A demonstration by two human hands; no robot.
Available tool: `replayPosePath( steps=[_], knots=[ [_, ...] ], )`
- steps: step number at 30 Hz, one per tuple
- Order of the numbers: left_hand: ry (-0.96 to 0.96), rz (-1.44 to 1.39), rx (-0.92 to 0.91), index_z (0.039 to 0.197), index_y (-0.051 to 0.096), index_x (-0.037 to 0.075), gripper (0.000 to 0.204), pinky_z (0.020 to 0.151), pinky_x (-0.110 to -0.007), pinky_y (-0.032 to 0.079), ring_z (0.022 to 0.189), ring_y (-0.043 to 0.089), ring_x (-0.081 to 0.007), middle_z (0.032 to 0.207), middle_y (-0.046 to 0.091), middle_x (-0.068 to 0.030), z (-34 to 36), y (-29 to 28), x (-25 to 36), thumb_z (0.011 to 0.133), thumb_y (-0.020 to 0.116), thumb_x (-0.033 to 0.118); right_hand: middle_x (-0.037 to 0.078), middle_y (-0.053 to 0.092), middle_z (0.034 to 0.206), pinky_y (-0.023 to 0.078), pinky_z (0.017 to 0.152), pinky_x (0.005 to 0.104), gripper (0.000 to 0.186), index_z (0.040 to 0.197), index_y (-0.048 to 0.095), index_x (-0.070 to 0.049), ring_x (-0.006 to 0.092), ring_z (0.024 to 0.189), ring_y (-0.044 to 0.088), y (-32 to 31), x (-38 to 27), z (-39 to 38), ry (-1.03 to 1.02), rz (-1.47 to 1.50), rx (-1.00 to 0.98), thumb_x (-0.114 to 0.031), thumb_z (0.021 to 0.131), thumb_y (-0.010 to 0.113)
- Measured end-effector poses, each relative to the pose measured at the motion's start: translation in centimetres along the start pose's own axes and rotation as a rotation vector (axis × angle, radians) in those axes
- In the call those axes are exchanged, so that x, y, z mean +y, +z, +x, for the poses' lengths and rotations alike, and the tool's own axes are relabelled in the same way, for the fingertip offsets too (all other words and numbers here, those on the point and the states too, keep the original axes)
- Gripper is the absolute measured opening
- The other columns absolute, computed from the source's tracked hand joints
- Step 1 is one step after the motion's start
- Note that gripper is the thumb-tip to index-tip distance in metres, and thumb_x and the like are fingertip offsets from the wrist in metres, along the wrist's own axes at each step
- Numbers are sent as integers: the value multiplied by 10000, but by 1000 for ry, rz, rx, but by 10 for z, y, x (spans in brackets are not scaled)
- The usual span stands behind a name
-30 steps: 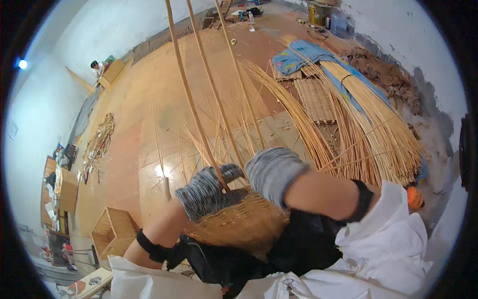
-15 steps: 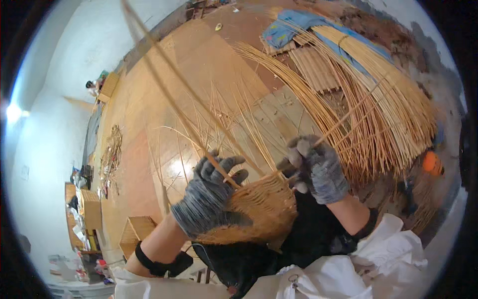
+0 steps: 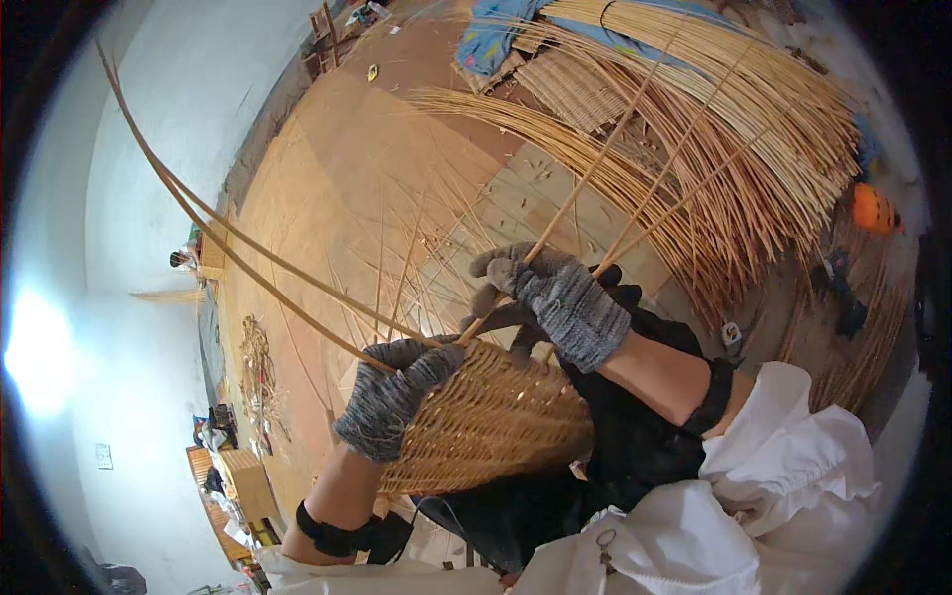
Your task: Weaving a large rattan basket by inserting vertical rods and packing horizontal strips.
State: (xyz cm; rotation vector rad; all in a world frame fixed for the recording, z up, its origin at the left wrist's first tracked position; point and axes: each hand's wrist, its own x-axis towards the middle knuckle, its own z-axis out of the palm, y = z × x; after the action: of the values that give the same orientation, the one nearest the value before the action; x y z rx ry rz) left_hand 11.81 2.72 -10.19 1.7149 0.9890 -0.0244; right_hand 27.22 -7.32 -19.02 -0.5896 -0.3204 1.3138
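Note:
A partly woven wicker basket [image 3: 501,426] rests over my dark-clad lap, with long rods rising from its rim. My left hand [image 3: 397,392], in a grey knit glove, is closed on the rim at its left, where two long curved rods [image 3: 228,243] lean up to the left. My right hand [image 3: 560,307], gloved alike, grips an upright rod [image 3: 585,183] just above the rim at the right, with its fingers curled around it. More thin rods stand up beyond my hands.
Long rod bundles [image 3: 754,159] lie at the upper right on a blue cloth [image 3: 481,40] and woven mats [image 3: 570,89]. An orange object [image 3: 873,208] is at the right. A co-worker [image 3: 181,259] is partly visible at the far left, above wicker boxes [image 3: 243,481] by the white wall.
My view has turned rightward. The two rods at left now lean much further left. My left fingers have closed on the rim, and my right hand has moved leftward over the basket.

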Motion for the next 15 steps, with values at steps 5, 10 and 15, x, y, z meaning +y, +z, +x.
replayPosePath(
  steps=[5,10,15],
  knots=[
    [-14,-8,83,864,653,-16,220,595,-226,421,655,529,-72,729,624,-25,-2,7,3,741,672,166,95,610,796,478,362,281,280,1027,507,-17,234,765,633,-3,5,1,-8,50,-23,-242,860,517],
    [64,4,97,859,651,-21,213,605,-232,429,648,533,-74,720,625,-25,1,9,0,739,674,154,93,613,807,476,379,262,271,1009,519,-14,221,759,634,-2,1,-9,-60,68,-74,-234,850,534],
    [143,40,100,822,649,-23,181,590,-223,433,643,532,-71,702,622,-28,-1,6,-4,736,676,135,51,615,912,500,511,216,256,1077,528,-82,152,847,614,-8,22,-22,-1045,-1233,-131,-173,838,529]
  ],
)
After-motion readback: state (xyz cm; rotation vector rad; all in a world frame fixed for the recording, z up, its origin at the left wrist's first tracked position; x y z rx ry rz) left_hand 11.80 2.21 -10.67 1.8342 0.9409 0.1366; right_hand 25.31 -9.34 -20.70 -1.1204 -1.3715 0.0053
